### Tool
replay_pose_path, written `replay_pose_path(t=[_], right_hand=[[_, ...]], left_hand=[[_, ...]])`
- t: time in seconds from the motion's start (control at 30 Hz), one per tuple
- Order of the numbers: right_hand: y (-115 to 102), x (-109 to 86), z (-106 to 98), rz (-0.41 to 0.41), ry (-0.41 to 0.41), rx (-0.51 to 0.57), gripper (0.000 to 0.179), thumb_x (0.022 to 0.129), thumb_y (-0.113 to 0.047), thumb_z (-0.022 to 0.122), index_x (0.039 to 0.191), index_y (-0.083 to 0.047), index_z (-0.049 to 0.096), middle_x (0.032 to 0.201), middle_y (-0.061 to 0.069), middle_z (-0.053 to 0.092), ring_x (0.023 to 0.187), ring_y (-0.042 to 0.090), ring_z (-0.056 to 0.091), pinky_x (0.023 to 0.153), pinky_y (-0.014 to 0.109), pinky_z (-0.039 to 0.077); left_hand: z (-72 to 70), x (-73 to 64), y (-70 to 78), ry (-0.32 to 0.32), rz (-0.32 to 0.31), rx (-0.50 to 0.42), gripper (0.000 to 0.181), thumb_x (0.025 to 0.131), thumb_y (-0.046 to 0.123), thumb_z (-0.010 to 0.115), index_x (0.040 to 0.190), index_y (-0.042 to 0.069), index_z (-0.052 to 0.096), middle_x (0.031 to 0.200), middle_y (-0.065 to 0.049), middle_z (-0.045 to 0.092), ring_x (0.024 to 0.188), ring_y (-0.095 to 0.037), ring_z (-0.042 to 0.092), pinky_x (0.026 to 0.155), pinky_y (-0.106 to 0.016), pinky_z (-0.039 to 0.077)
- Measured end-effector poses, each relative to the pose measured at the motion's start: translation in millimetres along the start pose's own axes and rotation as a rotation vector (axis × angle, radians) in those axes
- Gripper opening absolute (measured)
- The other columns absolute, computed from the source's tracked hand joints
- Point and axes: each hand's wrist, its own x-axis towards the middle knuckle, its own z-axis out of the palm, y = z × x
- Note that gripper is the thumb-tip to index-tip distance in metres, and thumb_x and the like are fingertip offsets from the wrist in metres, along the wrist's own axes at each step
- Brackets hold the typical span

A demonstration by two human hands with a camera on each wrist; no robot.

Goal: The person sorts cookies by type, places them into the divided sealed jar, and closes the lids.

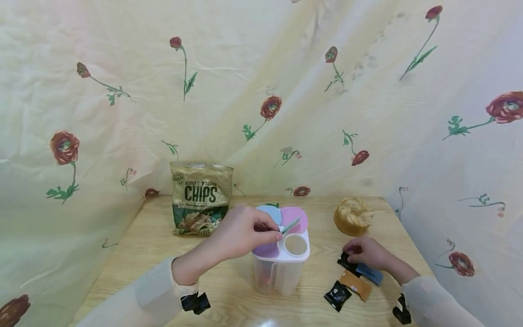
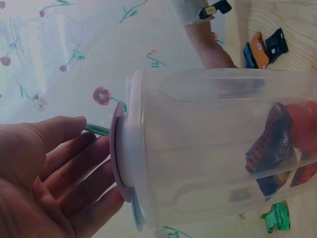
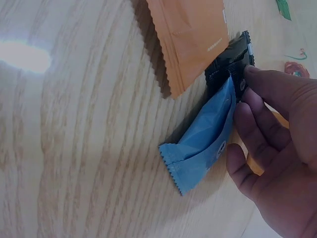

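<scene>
A clear plastic canister (image 1: 282,278) with a white top stands mid-table, its round compartment lids coloured blue, pink and purple (image 1: 265,250). At the front right one round opening (image 1: 296,245) is uncovered. Over the canister's top, my left hand (image 1: 241,230) pinches a green lid (image 1: 291,225), tilted up and seen nearly edge-on, between thumb and fingers. My right hand (image 1: 369,253) pinches a black packet (image 3: 232,62) at the table's right. Against that packet lies a blue packet (image 3: 203,139). An orange packet (image 1: 355,285) and another black packet (image 1: 337,295) lie just in front.
Red and dark packets (image 2: 271,141) show through the canister's wall. A chips bag (image 1: 201,200) stands at the back left, and a round bread or cake (image 1: 353,216) sits at the back right. A small green thing (image 2: 276,218) is behind the canister. Flowered cloth (image 1: 229,91) surrounds the table.
</scene>
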Motion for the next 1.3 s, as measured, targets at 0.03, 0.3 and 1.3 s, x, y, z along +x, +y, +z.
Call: replay_pose_path(t=[0.03,0.3,1.3], right_hand=[[-0.2,0.3,-0.4,0.002,-0.006,0.002,0.029,0.09,-0.008,0.076,0.115,0.005,0.072,0.099,0.006,0.073,0.083,0.008,0.065,0.069,0.024,0.054],[2.2,2.7,0.9,0.011,-0.022,0.023,0.018,0.089,-0.007,0.076,0.105,-0.001,0.071,0.092,0.002,0.068,0.077,0.006,0.058,0.067,0.024,0.051],[-0.6,3.7,0.7,0.013,-0.046,0.086,0.021,0.094,-0.009,0.072,0.111,0.003,0.067,0.094,0.006,0.067,0.075,0.008,0.059,0.063,0.026,0.051]], left_hand=[[-0.1,-0.1,0.2,0.001,-0.001,0.0,0.004,0.09,0.031,0.079,0.087,0.029,0.081,0.081,0.024,0.072,0.078,0.003,0.066,0.071,-0.024,0.054],[-0.6,-0.2,2.1,0.005,-0.005,0.01,0.009,0.09,0.034,0.079,0.088,0.025,0.081,0.082,0.023,0.073,0.079,0.004,0.066,0.072,-0.024,0.055],[-1.1,-0.3,3.5,-0.005,-0.012,0.004,0.008,0.091,0.032,0.079,0.089,0.025,0.081,0.082,0.022,0.073,0.08,0.003,0.066,0.073,-0.024,0.055]])
